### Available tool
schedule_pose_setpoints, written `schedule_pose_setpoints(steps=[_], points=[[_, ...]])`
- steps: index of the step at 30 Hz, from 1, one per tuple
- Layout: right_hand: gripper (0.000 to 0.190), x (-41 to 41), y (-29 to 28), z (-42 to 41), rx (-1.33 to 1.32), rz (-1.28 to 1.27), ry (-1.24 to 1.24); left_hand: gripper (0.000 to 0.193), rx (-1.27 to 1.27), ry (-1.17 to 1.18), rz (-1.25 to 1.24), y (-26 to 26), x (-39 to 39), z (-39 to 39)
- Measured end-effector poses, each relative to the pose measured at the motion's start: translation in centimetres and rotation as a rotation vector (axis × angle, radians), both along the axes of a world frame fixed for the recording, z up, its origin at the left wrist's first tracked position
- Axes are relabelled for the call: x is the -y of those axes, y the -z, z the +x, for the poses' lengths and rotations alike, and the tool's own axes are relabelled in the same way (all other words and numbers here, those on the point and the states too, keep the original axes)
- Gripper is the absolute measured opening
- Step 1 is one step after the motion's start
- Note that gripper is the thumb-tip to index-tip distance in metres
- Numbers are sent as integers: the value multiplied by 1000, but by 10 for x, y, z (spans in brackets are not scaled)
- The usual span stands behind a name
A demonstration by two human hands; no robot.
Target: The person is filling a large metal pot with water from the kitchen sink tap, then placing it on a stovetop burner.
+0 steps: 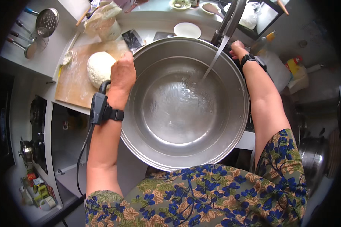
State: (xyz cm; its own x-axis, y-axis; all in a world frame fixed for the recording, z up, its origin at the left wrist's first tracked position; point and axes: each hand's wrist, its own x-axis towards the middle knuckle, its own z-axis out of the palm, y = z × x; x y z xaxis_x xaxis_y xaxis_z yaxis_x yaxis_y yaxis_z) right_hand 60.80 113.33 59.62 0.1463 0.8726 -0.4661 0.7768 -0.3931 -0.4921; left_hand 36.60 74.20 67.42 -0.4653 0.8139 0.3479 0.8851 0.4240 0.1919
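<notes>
A large, round stainless steel pot (187, 154) fills the middle, right in front of my body. Water (179, 113) lies in it, and a stream (214, 59) falls in from the running faucet (234, 21). My left hand (123, 71) is curled in a fist at the pot's left rim, and the part it grips is hidden. On the opposite side, my right hand (238, 50) is closed by the right rim, its fingers partly out of sight. A ball of dough (101, 69) rests on a wooden board (74, 88), just left of my left hand.
Behind the pot are a white plate (187, 30) and small bowls (180, 4). A plastic bag (103, 22) stands past the board. Skimmers and ladles (47, 22) hang on the left. Bottles (270, 37) are at the right, above a lidded pot (314, 153). Below the board is an open cabinet (69, 142).
</notes>
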Motion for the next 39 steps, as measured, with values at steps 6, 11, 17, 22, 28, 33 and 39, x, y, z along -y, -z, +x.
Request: schedule_pose_setpoints(steps=[6,11,17,22,28,33,39], points=[[30,3,-16,-1,174,22,6,5,-2,-12,12,5,-8,-2],[29,16,-22,2,162,46,41,6,-20,-17,-26,3,-8,-2],[24,18,-28,4,411,155,-312,9,34,-11,68,7,-8,-3],[23,17,-28,4,329,111,-174,7,41,1,45,7,-8,-1],[24,7,-22,10,183,54,-90,2,16,14,41,0,-6,3],[27,9,-11,13,96,163,-199,4,20,-30,-5,4,-6,0],[24,2,-15,16,64,99,-210,5,-35,-2,12,2,-8,-2]])
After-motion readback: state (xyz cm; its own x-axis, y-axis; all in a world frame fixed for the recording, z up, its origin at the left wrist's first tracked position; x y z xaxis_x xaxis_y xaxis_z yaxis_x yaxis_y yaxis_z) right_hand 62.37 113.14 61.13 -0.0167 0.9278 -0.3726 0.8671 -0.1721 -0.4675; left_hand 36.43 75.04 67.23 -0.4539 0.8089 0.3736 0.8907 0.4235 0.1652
